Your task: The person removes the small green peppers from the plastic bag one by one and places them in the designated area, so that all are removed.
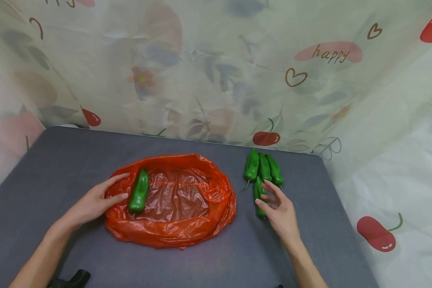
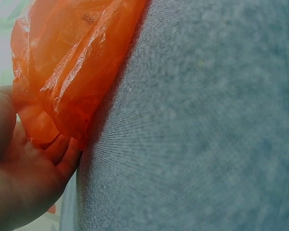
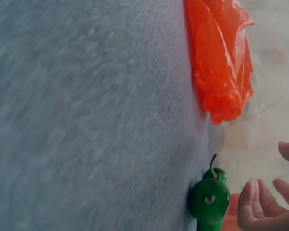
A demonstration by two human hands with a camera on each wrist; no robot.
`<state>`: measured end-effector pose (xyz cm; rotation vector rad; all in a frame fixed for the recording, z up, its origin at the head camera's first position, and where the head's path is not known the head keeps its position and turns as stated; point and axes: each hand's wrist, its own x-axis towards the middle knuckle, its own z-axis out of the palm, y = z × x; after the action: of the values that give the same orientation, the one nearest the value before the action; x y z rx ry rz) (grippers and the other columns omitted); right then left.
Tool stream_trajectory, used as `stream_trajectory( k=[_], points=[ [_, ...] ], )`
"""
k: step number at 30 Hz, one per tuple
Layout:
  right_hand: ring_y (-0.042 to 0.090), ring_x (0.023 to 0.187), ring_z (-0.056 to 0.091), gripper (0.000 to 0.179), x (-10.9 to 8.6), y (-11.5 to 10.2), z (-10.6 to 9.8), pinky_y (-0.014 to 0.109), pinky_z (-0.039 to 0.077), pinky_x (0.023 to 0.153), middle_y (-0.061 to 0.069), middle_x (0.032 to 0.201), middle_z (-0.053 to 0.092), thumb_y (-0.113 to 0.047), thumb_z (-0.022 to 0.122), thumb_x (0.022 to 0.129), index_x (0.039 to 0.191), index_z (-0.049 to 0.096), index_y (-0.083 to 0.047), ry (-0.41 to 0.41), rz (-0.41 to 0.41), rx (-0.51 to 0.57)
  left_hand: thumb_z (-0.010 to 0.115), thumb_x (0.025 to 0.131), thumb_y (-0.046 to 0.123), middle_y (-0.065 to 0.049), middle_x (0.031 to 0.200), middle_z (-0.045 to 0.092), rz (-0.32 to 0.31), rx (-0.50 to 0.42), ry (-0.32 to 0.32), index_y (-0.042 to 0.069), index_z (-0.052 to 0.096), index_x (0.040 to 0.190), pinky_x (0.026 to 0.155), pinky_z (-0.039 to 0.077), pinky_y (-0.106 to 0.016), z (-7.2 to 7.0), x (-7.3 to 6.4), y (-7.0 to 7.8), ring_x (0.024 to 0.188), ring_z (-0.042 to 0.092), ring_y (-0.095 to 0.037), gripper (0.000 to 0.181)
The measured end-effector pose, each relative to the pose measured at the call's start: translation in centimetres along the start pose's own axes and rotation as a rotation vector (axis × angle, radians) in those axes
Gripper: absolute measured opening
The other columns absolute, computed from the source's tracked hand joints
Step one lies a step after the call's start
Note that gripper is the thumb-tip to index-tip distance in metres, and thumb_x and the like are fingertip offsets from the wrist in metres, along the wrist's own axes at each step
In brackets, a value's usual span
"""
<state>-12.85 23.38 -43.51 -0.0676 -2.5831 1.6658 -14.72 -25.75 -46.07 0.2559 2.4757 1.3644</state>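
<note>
An orange-red plastic bag [image 1: 173, 234] lies with its mouth spread wide and its rim rolled outward. One green pepper [image 1: 139, 191] rests inside it, against the left side. My left hand [image 1: 93, 203] holds the bag's left rim, thumb on the inner side; in the left wrist view its fingers pass behind the orange film [image 2: 72, 72]. To the right, my right hand [image 1: 281, 212] hovers over the nearest green pepper [image 1: 258, 194], thumb and fingers parted around it. The right wrist view shows those fingers [image 3: 260, 202] apart from the peppers [image 3: 209, 199], holding nothing.
Three more green peppers [image 1: 252, 166] lie side by side just beyond the nearest one, near the back edge of the grey-covered table [image 1: 219, 264]. A printed curtain [image 1: 209, 80] hangs behind and at the sides. A black object [image 1: 73, 280] shows at the bottom left.
</note>
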Motion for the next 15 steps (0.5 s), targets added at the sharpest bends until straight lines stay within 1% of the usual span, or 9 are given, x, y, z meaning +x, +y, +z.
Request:
stream_trajectory(
  k=[6,10,13,15],
  points=[
    [0.028,0.113,0.06,0.06,0.2,-0.8,1.0,0.027,0.05,0.086,0.011,0.138,0.057,-0.009,0.075,0.089,0.144,0.052,-0.017,-0.015,-0.027,0.039,0.06,0.1,0.036,-0.029,0.15,0.033,-0.003,-0.032,-0.005,0.01,0.029,0.156,0.077,0.053,-0.027,0.0,-0.1,0.1,0.116,0.051,-0.039,0.069],
    [0.032,0.111,0.061,0.058,0.5,-1.2,1.7,0.031,0.052,0.086,0.013,0.136,0.058,-0.007,0.076,0.088,0.141,0.054,-0.016,-0.033,-0.061,0.063,0.06,0.1,0.037,-0.029,0.149,0.033,-0.016,-0.037,-0.005,0.011,0.029,0.156,0.076,0.054,-0.028,0.0,-0.1,0.2,0.113,0.053,-0.037,0.069],
    [0.032,0.109,0.062,0.056,0.7,-1.4,2.3,0.032,0.052,0.086,0.013,0.134,0.059,-0.006,0.075,0.088,0.14,0.055,-0.012,-0.05,-0.087,0.084,0.06,0.1,0.037,-0.028,0.148,0.035,-0.008,-0.036,-0.002,0.011,0.03,0.156,0.076,0.054,-0.028,0.1,-0.1,0.2,0.11,0.055,-0.035,0.069],
    [0.03,0.108,0.063,0.056,0.8,-1.7,2.8,0.032,0.052,0.086,0.011,0.134,0.059,-0.007,0.076,0.088,0.14,0.055,-0.013,-0.062,-0.097,0.095,0.061,0.1,0.034,-0.028,0.147,0.036,0.007,-0.033,0.0,0.011,0.03,0.156,0.076,0.054,-0.028,0.1,-0.1,0.1,0.109,0.056,-0.034,0.068]
  ],
)
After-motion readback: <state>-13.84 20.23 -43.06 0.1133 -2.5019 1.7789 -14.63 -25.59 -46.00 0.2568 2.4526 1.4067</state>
